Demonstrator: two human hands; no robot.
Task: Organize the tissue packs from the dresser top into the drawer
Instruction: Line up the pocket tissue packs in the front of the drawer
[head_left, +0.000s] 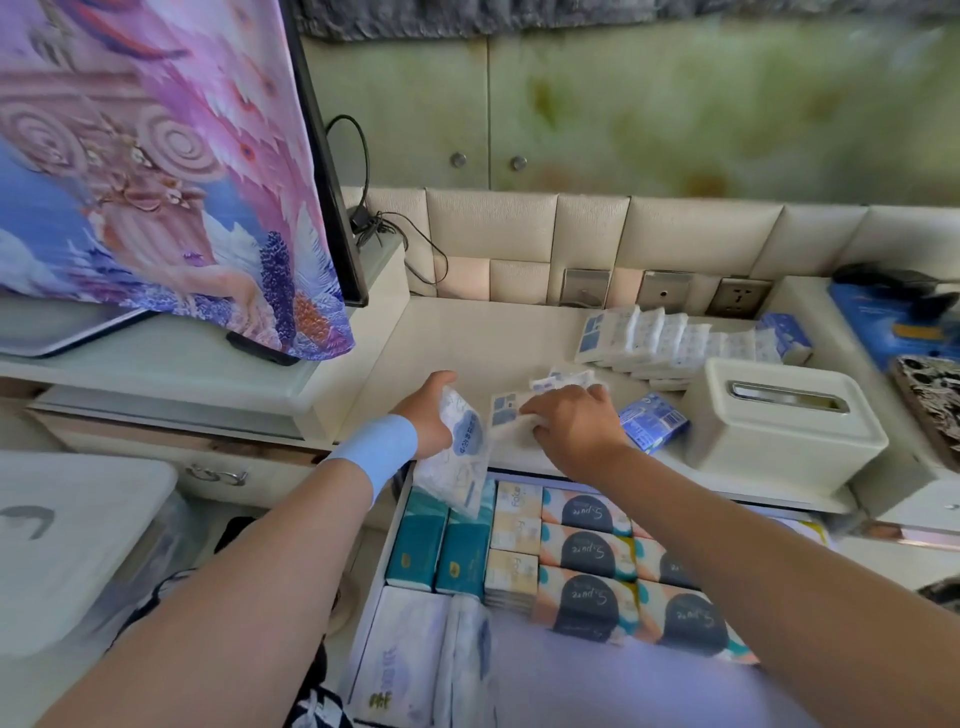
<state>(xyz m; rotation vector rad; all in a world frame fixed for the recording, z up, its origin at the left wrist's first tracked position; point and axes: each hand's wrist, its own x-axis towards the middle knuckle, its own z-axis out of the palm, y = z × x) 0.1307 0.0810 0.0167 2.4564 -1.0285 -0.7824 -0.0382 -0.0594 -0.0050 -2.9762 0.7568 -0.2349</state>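
Head view. The drawer (383, 561) stands open below the dresser top (457, 338) and is largely filled: teal packs (441, 545) at its left, dark-labelled orange packs (587, 551) at its right, and white soft packs (400, 660) nearest the camera.

The left hand (428, 415), with a blue wristband (376, 449), grips a soft tissue pack (460, 457) by its upper end. The pack hangs over the front edge of the dresser top, above the teal packs.

The right hand (576, 431) lies on the loose pocket packs (511, 408) at the front of the dresser top, thumb and bent fingers curled over them. How many it has hold of cannot be told.

A row of pocket packs (670, 338) leans along the back of the dresser top, and a blue pocket pack (652, 421) lies just beside a white tissue box (779, 415).

Assessment: the step in hand is collection from the top. The task appears partly done, as several packs remain out. The next move calls for carrying both loads down into the drawer and fitting them into what little free space is left, which looks tight.
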